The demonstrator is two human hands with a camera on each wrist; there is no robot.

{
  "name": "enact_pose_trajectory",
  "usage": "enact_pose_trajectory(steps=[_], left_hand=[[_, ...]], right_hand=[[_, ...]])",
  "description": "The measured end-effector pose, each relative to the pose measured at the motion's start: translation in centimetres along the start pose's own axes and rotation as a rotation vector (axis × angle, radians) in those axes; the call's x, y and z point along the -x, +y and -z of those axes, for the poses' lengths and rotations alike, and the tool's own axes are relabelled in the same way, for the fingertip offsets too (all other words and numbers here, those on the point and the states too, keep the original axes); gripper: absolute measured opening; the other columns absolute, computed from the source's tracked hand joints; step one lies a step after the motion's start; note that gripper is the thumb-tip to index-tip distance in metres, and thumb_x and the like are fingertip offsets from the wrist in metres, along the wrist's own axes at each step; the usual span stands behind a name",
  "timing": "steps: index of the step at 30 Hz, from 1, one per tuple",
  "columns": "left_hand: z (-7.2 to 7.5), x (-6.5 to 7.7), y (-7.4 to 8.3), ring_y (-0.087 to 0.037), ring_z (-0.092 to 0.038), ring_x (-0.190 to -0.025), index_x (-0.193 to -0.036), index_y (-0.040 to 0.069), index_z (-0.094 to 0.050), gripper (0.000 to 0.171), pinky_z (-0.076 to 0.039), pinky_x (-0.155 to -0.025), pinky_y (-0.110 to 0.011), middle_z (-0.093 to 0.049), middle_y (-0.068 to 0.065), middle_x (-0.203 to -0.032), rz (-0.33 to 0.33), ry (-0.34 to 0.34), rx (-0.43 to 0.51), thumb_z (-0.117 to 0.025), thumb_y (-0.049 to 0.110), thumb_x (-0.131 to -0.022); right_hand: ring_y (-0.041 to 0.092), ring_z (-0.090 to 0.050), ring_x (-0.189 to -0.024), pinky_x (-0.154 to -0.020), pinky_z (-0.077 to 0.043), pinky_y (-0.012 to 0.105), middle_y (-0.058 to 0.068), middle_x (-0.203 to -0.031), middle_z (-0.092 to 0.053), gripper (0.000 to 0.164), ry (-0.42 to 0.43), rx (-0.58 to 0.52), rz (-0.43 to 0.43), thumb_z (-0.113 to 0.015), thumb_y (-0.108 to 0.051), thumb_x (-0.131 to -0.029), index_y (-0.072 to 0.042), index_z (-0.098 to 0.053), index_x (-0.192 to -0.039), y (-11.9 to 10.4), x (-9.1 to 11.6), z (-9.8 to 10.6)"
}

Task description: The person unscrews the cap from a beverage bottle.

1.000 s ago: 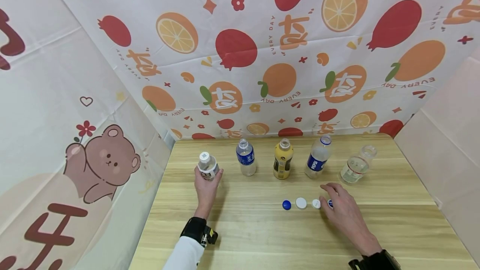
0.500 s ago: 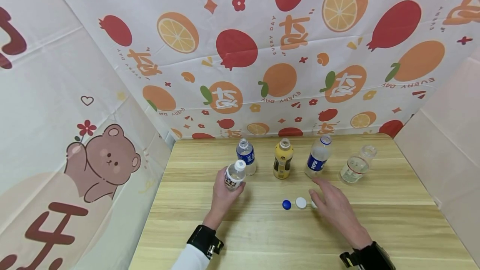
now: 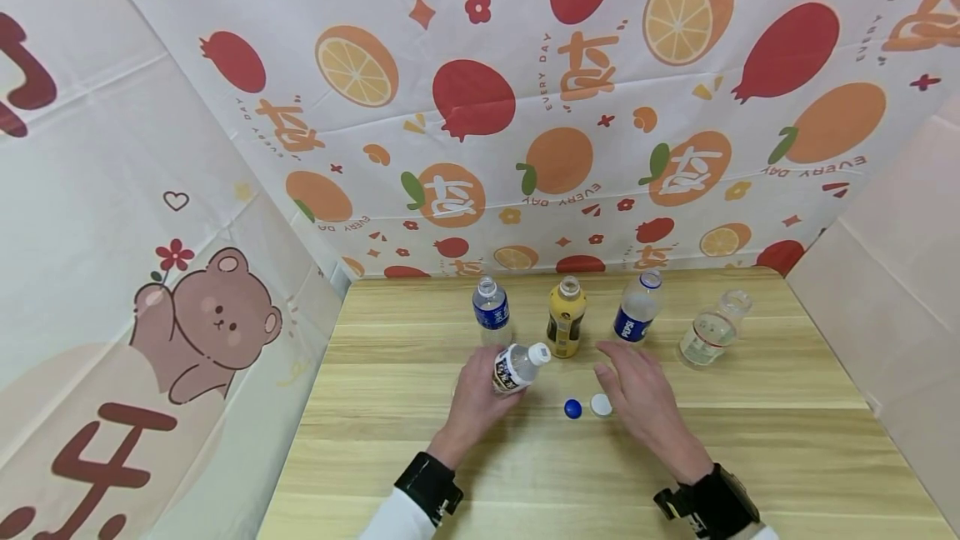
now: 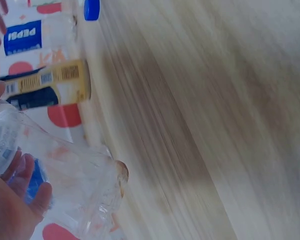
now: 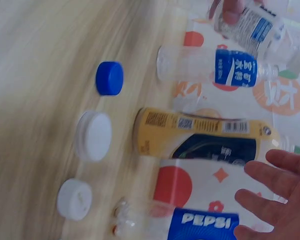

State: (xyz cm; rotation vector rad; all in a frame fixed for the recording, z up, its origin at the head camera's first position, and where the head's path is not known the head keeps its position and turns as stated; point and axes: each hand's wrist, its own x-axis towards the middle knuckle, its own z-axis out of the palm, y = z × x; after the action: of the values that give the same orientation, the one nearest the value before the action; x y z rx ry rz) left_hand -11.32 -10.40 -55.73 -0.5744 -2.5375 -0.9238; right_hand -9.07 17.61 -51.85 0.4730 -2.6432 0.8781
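Note:
My left hand (image 3: 480,394) grips a clear plastic bottle (image 3: 519,367) with a white cap, a label round its middle. The bottle leans to the right, its capped end pointing toward my right hand (image 3: 643,394). That hand is apart from it, fingers spread and holding nothing, as the right wrist view shows. Below the hands lie a blue cap (image 3: 573,408) and a wide white cap (image 3: 601,404). A smaller white cap (image 5: 75,199) shows in the right wrist view; in the head view my right hand hides it.
Along the back stand several uncapped bottles: a blue-labelled one (image 3: 491,315), a yellow one (image 3: 566,322), a Pepsi bottle (image 3: 634,319) and a clear wide-mouthed one (image 3: 708,338). The wooden table (image 3: 525,482) ends at a fruit-printed cloth (image 3: 480,165) behind.
My left hand has brought the capped bottle from the far left toward the middle, and it has tipped right. My right hand has moved left from over the caps.

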Motion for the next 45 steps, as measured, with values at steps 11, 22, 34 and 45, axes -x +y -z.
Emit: enact_pose_trajectory(steps=[11, 22, 34, 45], left_hand=[[-1.7, 0.4, 1.6, -0.022, -0.063, -0.097, -0.127, 0.008, -0.057, 0.076, -0.057, -0.082, -0.039, -0.063, -0.007, -0.114, -0.043, -0.061, -0.13, -0.098, 0.029, -0.066], [-2.4, 0.8, 2.0, -0.019, -0.062, -0.095, -0.131, 0.01, -0.057, 0.077, -0.056, -0.082, -0.036, -0.063, -0.004, -0.112, -0.054, -0.079, -0.202, -0.096, 0.034, -0.07], [-2.3, 0.5, 2.1, -0.018, -0.062, -0.095, -0.129, 0.01, -0.056, 0.078, -0.055, -0.082, -0.035, -0.063, -0.003, -0.11, -0.037, -0.131, -0.213, -0.097, 0.031, -0.066], [-1.7, 0.3, 2.2, -0.017, -0.061, -0.096, -0.126, 0.01, -0.057, 0.068, -0.054, -0.082, -0.034, -0.065, -0.003, -0.111, 0.036, -0.225, -0.038, -0.092, 0.024, -0.07]], right_hand=[[0.042, -0.058, -0.127, -0.104, -0.046, 0.062, 0.021, -0.138, -0.063, 0.05, -0.067, -0.013, -0.049, -0.05, -0.039, -0.108, -0.001, -0.059, -0.14, -2.4, -0.8, -1.1], [0.001, -0.049, -0.059, -0.05, -0.042, 0.022, -0.01, -0.074, -0.06, 0.023, -0.033, -0.051, -0.064, -0.066, -0.031, -0.103, -0.009, -0.071, -0.108, -3.5, -1.7, -1.6], [0.0, -0.043, -0.059, -0.048, -0.038, 0.022, -0.01, -0.073, -0.051, 0.013, -0.1, -0.117, -0.075, -0.068, -0.02, -0.102, -0.008, -0.065, -0.101, -3.8, -1.9, -1.7], [0.007, -0.049, -0.079, -0.065, -0.047, 0.027, -0.007, -0.091, -0.055, 0.008, -0.119, -0.111, 0.102, -0.067, -0.01, -0.101, -0.007, -0.064, -0.108, -3.4, -2.1, -1.4]])
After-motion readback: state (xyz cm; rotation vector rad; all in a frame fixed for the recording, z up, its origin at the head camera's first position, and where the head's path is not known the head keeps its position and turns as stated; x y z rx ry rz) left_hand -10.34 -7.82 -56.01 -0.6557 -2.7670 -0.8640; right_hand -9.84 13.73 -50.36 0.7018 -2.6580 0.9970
